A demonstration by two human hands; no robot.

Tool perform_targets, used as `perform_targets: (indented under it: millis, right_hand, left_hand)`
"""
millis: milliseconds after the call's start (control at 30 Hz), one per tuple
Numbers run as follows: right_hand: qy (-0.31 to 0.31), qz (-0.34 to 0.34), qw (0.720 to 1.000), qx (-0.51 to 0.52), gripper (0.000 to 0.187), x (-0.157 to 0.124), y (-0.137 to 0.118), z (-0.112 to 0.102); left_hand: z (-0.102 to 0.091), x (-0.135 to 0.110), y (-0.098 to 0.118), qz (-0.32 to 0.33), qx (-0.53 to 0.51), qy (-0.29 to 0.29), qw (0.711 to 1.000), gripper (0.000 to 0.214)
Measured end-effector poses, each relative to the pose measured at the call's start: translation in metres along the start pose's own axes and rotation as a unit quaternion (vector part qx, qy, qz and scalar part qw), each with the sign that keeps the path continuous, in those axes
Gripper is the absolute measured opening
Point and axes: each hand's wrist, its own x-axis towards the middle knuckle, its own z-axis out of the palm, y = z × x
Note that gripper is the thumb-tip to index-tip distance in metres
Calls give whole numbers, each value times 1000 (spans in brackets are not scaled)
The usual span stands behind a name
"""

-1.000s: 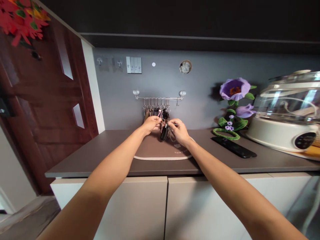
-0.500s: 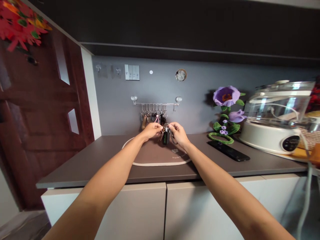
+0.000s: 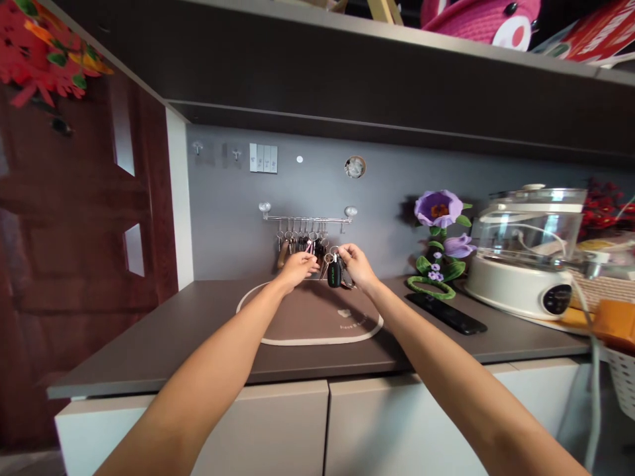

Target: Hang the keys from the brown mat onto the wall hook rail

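My right hand (image 3: 356, 266) pinches the ring of a bunch of keys, raised above the brown mat (image 3: 297, 317). From that ring hang a black key fob (image 3: 334, 274) with green lettering, a few metal keys and a dark strap. My left hand (image 3: 299, 270) is just left of the bunch, fingers stretched out loosely and a small gap from the keys. Behind both hands, a clear hook rail (image 3: 335, 219) on the grey wall carries several sets of keys (image 3: 292, 242); my left fingers partly cover some. One hook (image 3: 342, 229) at its right end bears nothing.
To the right, a black phone (image 3: 446, 313) lies before a purple crocheted flower (image 3: 439, 209). A cream appliance with a clear tank (image 3: 518, 284) stands farther right. A dark shelf (image 3: 347, 86) overhangs the counter (image 3: 163, 330). A brown door (image 3: 89, 264) is at left.
My left hand has come off the keys and moved slightly left. The bunch now hangs from my right hand alone. The view has tilted upward, showing more of the upper shelf.
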Motion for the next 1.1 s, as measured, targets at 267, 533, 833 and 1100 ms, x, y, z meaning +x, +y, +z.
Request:
perform_targets:
  millis: [267,533,833,1100]
  right_hand:
    - [10,7,997,-77,17,46,-9,-10]
    - [33,2,982,-187,12,78,-9,-5]
    - [38,17,973,-229,10,98,-1,9]
    - [43,39,970,-235,9,106,0,17]
  left_hand:
    - [2,0,0,6,-2,17,1000,15]
    - [0,3,-1,1,-3,28,1000,16]
    - [-1,2,2,-25,3,52,998,14]
    - [-3,4,0,-34,9,60,998,13]
